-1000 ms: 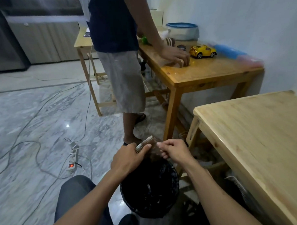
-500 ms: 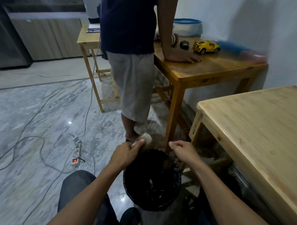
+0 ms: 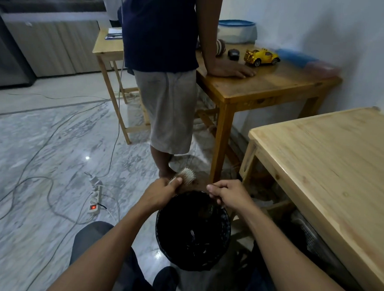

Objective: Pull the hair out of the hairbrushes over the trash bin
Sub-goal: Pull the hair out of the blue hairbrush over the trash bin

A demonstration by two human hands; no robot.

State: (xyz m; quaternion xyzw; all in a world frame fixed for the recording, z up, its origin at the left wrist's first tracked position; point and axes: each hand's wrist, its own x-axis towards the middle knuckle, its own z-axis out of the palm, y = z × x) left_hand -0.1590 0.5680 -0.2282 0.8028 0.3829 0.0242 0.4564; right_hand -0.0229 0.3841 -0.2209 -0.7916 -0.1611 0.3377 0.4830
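Observation:
A pale round hairbrush (image 3: 185,175) with light bristles is gripped in my left hand (image 3: 161,193) just past the far rim of the black trash bin (image 3: 227,228). My right hand (image 3: 229,195) hovers over the bin's far right rim, thumb and fingertips pinched. A thin brownish tuft of hair (image 3: 198,184) stretches between the brush and those pinched fingers. The bin stands on the floor between my knees, dark inside, with some scraps at the bottom.
A person (image 3: 167,79) stands just beyond the bin, one hand resting on a wooden table (image 3: 275,87) with a yellow toy car (image 3: 261,57). A light wooden table (image 3: 329,172) is close on my right. A power strip (image 3: 95,196) and cables lie on the marble floor to the left.
My right hand has pulled away to the right of the brush, drawing the brown hair off it. The brush head now shows bare bristles. The standing person has shifted closer to the table.

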